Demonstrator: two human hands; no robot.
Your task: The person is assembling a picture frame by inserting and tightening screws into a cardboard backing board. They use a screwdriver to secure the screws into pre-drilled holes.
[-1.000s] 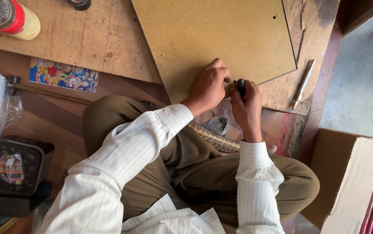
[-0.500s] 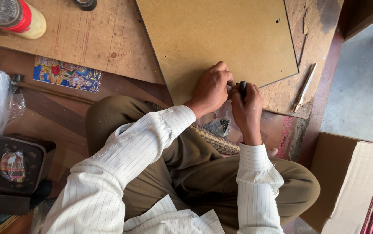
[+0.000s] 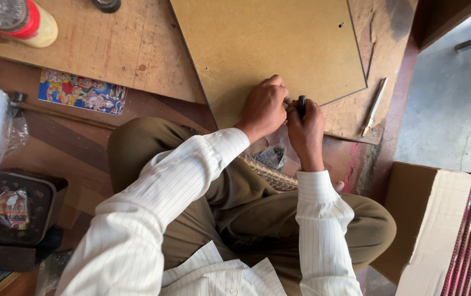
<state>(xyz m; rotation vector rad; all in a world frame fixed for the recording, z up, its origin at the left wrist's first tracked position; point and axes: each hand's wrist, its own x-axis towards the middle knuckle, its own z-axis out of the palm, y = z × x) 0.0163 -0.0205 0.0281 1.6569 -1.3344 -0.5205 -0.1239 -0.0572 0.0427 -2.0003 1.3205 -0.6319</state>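
My right hand is closed around a small black tool, upright at the near edge of the flat tan hardboard sheet that lies on the worn wooden work surface. My left hand is curled just beside it, knuckles up and fingers pressed on the board's edge; whether they pinch anything I cannot tell. A thin pale stick lies right of the board, a colourful picture card to the left, and a red-capped bottle at the far corner.
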